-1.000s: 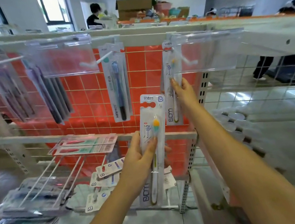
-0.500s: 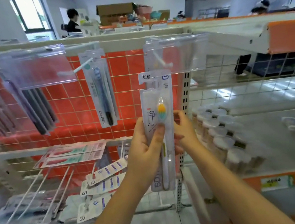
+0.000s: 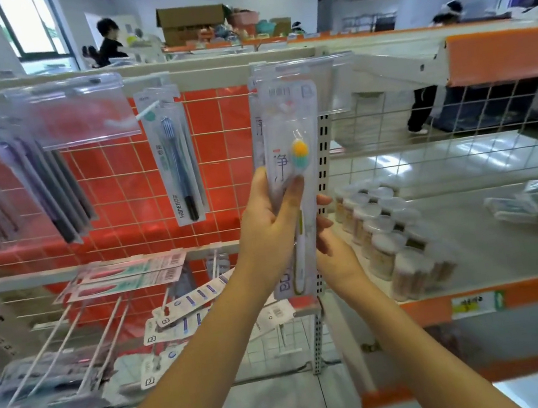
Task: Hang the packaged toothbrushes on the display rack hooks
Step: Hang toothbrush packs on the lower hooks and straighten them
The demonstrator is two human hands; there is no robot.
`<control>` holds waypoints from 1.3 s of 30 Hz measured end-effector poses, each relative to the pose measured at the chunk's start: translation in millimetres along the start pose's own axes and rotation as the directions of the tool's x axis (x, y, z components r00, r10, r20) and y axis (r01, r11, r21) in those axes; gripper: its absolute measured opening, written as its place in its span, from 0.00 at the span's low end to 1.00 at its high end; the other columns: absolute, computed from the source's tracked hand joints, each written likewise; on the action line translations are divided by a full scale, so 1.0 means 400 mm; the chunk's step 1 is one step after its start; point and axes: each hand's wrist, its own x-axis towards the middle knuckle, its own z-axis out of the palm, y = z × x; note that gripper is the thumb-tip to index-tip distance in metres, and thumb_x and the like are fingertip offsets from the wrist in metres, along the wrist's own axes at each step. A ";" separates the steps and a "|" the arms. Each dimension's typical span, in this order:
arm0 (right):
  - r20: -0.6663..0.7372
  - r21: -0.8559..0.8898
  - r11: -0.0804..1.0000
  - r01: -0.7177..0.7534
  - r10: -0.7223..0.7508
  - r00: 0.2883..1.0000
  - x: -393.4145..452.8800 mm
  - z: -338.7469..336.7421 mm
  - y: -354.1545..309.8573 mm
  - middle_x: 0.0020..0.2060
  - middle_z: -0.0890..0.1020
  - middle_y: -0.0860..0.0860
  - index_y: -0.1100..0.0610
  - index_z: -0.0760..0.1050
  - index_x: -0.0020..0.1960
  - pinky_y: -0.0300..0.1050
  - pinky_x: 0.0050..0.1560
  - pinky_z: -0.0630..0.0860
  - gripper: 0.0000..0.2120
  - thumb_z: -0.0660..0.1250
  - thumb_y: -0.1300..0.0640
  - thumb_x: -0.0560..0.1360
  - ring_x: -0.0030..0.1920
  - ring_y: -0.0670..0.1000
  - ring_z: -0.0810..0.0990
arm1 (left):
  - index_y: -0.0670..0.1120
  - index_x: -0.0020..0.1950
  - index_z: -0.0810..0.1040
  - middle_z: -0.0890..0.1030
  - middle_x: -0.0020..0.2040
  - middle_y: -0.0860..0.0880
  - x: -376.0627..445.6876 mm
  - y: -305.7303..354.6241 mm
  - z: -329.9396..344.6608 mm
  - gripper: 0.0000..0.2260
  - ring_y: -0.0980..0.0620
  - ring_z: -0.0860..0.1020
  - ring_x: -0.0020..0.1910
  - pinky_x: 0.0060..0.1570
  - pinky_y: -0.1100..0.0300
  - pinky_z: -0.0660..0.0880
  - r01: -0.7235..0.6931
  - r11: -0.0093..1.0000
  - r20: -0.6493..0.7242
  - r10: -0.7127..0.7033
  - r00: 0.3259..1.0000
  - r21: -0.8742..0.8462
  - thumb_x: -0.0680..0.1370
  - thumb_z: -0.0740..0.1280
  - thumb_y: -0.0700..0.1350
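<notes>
A packaged toothbrush, with a yellow and teal brush head showing through its clear blister, is held upright in front of an orange wire-grid display rack. The left hand is wrapped around the middle of the pack, thumb laid across its front. The right hand is set behind and just right of the pack's lower half; its fingertips are seen curling round the right edge, so the pack appears to be steadied by both hands.

The top of the pack is raised to the level of a clear plastic price holder at the upper right of the rack. A hook is presumed to sit behind that holder, but it cannot be made out through the plastic and the blur. Another pack of the same kind appears to hang directly behind the held one, though only its left edge is seen.

The step in hand is judged to be the hanging itself: the pack has been lifted to hook height but cannot be confirmed as threaded. The next move would call for the hang hole at the top of the card to be lined up with the hook tip, then slid back along it before the grip is loosened.

To the left, a blue toothbrush pack hangs on its own hook, and darker packs hang further left. Clear lidded jars are lined up on the shelf to the right.
</notes>
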 end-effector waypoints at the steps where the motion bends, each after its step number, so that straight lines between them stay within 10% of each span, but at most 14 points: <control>1: -0.005 0.014 1.000 0.009 -0.009 1.000 -0.007 -0.001 0.000 0.46 0.82 0.43 0.41 0.74 0.46 0.54 0.55 0.77 0.06 0.64 0.53 0.78 0.50 0.45 0.80 | 0.52 0.55 0.70 0.83 0.42 0.45 0.005 0.000 0.000 0.05 0.48 0.83 0.38 0.38 0.55 0.81 0.008 1.000 0.000 -0.008 1.000 -0.019 0.79 0.60 0.48; 14: 0.015 0.023 1.000 0.007 -0.007 1.000 -0.048 -0.026 -0.002 0.44 0.82 0.46 0.50 0.76 0.47 0.48 0.51 0.78 0.05 0.63 0.59 0.78 0.47 0.47 0.81 | 0.50 0.55 0.70 0.84 0.40 0.46 0.045 -0.063 0.009 0.04 0.47 0.82 0.33 0.33 0.57 0.80 0.071 0.995 -0.053 -0.075 0.996 -0.070 0.81 0.59 0.47; 29: 0.078 -0.089 0.996 -0.028 0.035 0.996 -0.024 -0.036 0.024 0.48 0.80 0.48 0.56 0.73 0.61 0.37 0.48 0.75 0.12 0.63 0.60 0.78 0.49 0.46 0.78 | 0.42 0.55 0.71 0.80 0.48 0.43 0.282 -0.213 -0.050 0.19 0.44 0.79 0.48 0.52 0.42 0.77 0.218 0.927 -0.129 -0.187 0.974 0.304 0.80 0.57 0.58; 35: 0.132 -0.076 0.997 -0.015 0.025 0.991 -0.010 -0.028 0.007 0.46 0.78 0.45 0.53 0.73 0.56 0.31 0.44 0.73 0.08 0.63 0.60 0.78 0.48 0.44 0.77 | 0.42 0.50 0.69 0.73 0.42 0.52 0.310 -0.207 -0.049 0.13 0.54 0.71 0.41 0.45 0.58 0.72 0.231 0.899 -0.168 -0.179 0.969 0.373 0.82 0.56 0.52; 39: 0.163 -0.066 0.998 -0.014 0.025 0.986 -0.005 -0.012 -0.002 0.47 0.78 0.46 0.54 0.74 0.56 0.36 0.49 0.74 0.08 0.64 0.59 0.78 0.50 0.46 0.77 | 0.39 0.58 0.72 0.77 0.57 0.40 0.325 -0.212 -0.049 0.18 0.43 0.76 0.56 0.58 0.50 0.74 0.258 0.887 -0.173 -0.205 0.963 0.384 0.82 0.56 0.54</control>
